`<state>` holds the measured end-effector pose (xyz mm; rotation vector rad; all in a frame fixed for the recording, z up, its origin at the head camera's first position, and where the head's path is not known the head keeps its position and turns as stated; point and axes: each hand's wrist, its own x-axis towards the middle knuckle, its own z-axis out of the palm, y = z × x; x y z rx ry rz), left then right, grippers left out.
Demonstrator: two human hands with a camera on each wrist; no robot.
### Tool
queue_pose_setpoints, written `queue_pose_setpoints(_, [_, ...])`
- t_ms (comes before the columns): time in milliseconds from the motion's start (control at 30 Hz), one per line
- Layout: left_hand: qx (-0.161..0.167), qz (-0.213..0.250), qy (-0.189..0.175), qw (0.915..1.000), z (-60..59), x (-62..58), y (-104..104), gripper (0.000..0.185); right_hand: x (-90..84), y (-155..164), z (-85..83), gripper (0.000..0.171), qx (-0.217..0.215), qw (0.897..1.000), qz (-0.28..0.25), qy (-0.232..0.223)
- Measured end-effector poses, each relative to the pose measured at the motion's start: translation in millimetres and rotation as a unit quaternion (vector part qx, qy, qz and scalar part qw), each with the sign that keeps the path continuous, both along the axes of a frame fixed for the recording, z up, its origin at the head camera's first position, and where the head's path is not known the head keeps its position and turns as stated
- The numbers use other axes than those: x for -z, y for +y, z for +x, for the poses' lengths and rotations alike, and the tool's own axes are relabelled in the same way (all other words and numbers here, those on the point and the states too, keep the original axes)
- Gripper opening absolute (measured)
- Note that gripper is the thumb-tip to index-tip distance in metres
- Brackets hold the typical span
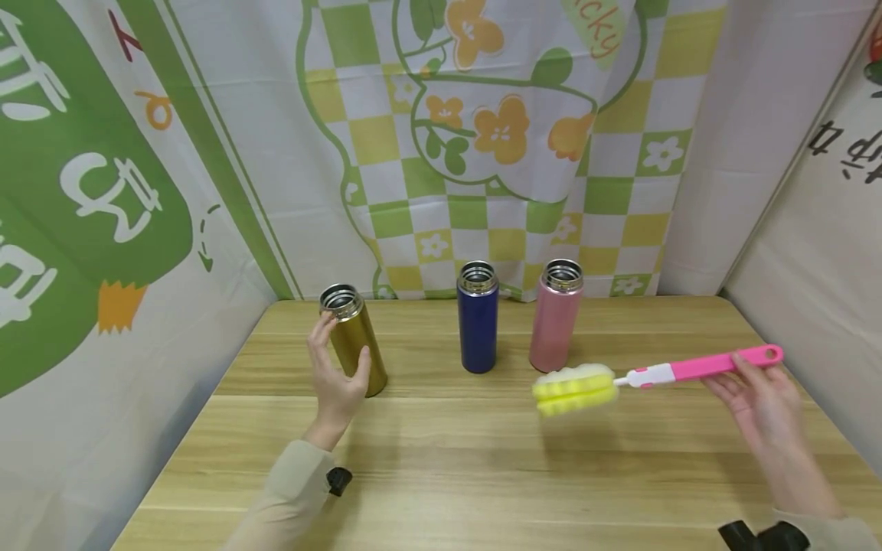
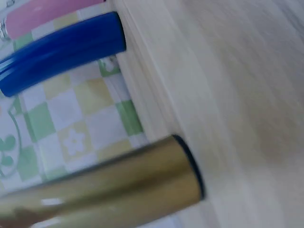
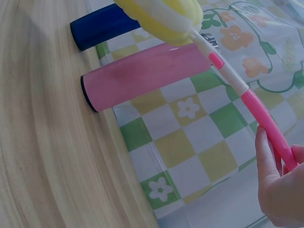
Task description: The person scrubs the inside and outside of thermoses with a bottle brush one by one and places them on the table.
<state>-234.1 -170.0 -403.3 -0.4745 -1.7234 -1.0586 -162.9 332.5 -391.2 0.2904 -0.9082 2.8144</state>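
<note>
Head view is showing two forearms coming up from the bottom edge over a wooden table (image 1: 441, 474). Nearest, the right hand (image 1: 765, 402) is stretching out from the lower right, palm turned up and toward the middle, fingers curling around the pink handle of a bottle brush (image 1: 658, 375). The brush is hovering above the table, pointing left, its yellow sponge head hanging just in front of the pink bottle (image 1: 555, 315) and well clear of the tabletop. Right wrist view is showing the thumb and fingers wrapping the far end of the handle, with the sponge head lying across the top of the frame near the pink bottle and the blue bottle (image 3: 102, 26).

On the other side, the left hand (image 1: 335, 367), in a beige sleeve, is rising upright on a bent wrist, fingers spread loosely with the thumb apart, cupping toward the gold bottle (image 1: 353, 339). Fingers are lying right beside the bottle's left side; whether they are touching it is hard to tell. Left wrist view is blurring, showing only the gold bottle's body close up and the blue one behind.

Farther back, the three open bottles are standing upright in a row near the table's rear edge: gold on the left, blue in the middle, pink on the right. Behind them a checked cloth (image 1: 482, 153) with flowers is hanging.
</note>
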Motion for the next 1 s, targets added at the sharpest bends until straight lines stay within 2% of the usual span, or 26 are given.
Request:
queue_pose_setpoints(133, [0.041,-0.035,0.035,0.9979,1.6,-6.9,18.2,0.053,-5.0,-0.5,-2.4,0.015,0.008,1.0,-0.003,-0.001])
queue_pose_setpoints(300, [0.086,-0.062,0.01,0.9943,6.2,-22.4,47.4,0.057,-12.4,-3.8,-7.8,0.013,0.01,1.0,-0.012,0.002])
queue_pose_setpoints(400, [0.105,-0.057,-0.032,0.9924,1.5,-22.0,63.5,0.059,-17.4,-7.7,-12.3,0.012,0.016,1.0,-0.008,0.005])
queue_pose_setpoints(600, [0.139,-0.018,-0.122,0.9827,-20.9,-2.9,86.1,0.06,-25.3,-14.8,-21.5,0.013,0.022,1.0,-0.007,0.006])
queue_pose_setpoints(733, [0.157,0.006,-0.192,0.9687,-31.0,1.8,99.5,0.062,-29.4,-17.1,-24.0,0.011,0.028,1.0,0.0,-0.009])
queue_pose_setpoints(833, [0.169,0.016,-0.248,0.9539,-38.9,2.0,108.4,0.066,-32.0,-17.5,-24.9,0.01,0.034,0.999,-0.004,-0.019])
queue_pose_setpoints(1000, [0.172,0.031,-0.305,0.936,-51.7,4.8,119.1,0.076,-34.5,-18.0,-27.9,0.01,0.044,0.999,-0.012,-0.019])
